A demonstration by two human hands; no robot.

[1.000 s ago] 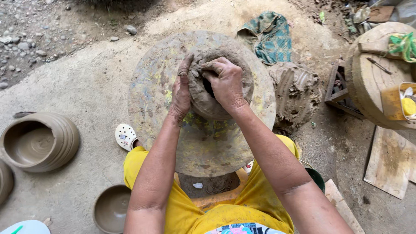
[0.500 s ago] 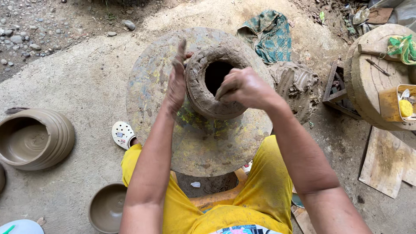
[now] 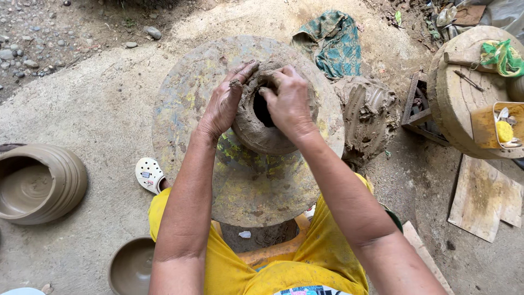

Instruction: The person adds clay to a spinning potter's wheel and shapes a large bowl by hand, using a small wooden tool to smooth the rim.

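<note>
A wet clay pot [image 3: 262, 128] sat at the centre of the round wheel [image 3: 185, 109] — soft, heavy and easily dented, best cupped at the wall. The left hand [image 3: 222, 104] pressed flat against its left side; the right hand [image 3: 288, 101] curled over the rim, fingers inside. A clay lump [image 3: 371, 112] crowded the right edge — the left lay open.

Wheel disc [image 3: 185, 104] bare left & near side; clay lump [image 3: 370, 112] blocks right edge.
</note>
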